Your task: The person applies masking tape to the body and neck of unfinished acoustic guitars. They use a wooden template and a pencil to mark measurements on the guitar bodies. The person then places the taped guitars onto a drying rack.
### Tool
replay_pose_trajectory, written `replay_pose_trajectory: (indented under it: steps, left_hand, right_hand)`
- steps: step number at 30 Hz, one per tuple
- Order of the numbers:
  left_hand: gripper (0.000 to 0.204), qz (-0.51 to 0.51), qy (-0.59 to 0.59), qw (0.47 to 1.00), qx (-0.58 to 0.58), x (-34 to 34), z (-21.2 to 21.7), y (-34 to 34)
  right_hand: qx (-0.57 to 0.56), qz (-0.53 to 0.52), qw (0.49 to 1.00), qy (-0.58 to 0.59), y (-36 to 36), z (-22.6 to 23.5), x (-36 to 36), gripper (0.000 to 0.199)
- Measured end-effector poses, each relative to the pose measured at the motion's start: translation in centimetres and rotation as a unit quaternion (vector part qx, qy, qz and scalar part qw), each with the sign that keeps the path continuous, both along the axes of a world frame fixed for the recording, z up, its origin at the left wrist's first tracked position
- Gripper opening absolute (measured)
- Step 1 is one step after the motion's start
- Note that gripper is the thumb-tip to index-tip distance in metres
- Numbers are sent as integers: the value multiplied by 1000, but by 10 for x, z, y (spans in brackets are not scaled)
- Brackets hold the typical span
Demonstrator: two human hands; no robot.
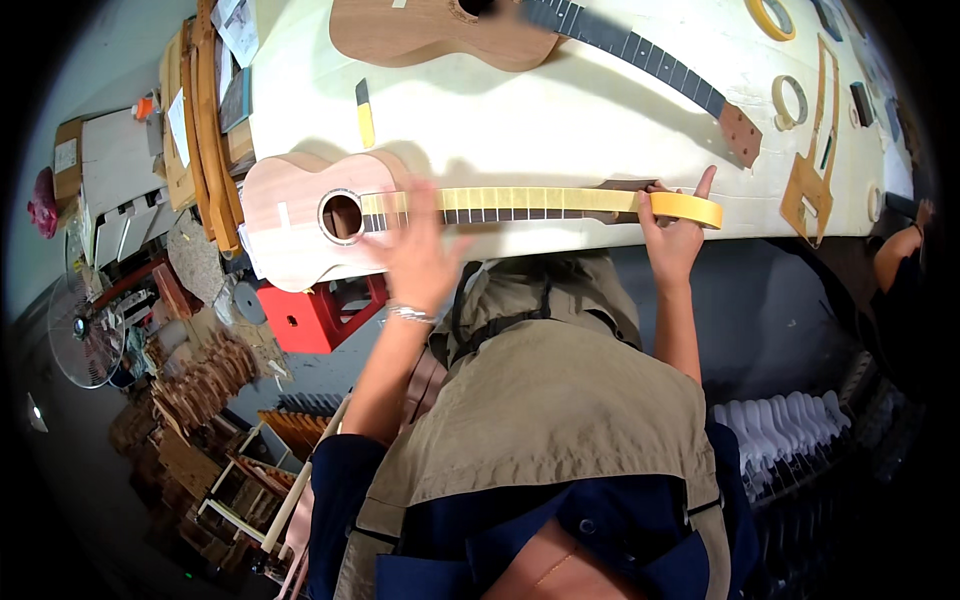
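Note:
A small unvarnished ukulele (300, 242) lies at the table's front edge, its body to the left and its neck reaching right. Along the upper part of its dark fretboard runs a strip of yellow masking tape (520, 199), still joined to the roll (690, 208) at the headstock end. My right hand (672, 232) grips that roll, index finger pointing up, and partly covers the headstock. Blurred by motion, my left hand (420, 255) is over the strip where the neck meets the body, fingers spread. A yellow-handled cutter (365, 122) lies beyond the body.
Farther back lies a second ukulele (440, 35) with a dark fretboard. Tape rolls (790, 102) and a flat wooden template (806, 190) are at the right. A red stool (298, 318) stands below the table's left edge. At far right, another person's arm (897, 258) shows.

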State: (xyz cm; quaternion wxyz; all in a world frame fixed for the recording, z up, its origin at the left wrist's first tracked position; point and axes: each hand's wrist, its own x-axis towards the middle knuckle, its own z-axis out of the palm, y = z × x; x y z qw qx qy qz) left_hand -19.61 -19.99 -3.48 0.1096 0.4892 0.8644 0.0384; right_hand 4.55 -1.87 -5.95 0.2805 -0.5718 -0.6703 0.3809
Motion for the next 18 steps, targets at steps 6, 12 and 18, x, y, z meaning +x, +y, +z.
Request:
replay_pose_trajectory:
  steps: [6, 12, 18]
  left_hand:
    - [78, -194, -165, 963, 86, 92, -4, 87]
    - [44, 68, 120, 990, 15, -99, -31, 110]
    - [45, 198, -82, 975, -62, -224, -55, 92]
  right_hand:
    - [97, 17, 995, -25, -15, -35, -10, 72]
    - [187, 34, 978, -84, -14, -49, -27, 55]
    - [186, 43, 978, -83, -4, -52, -33, 57]
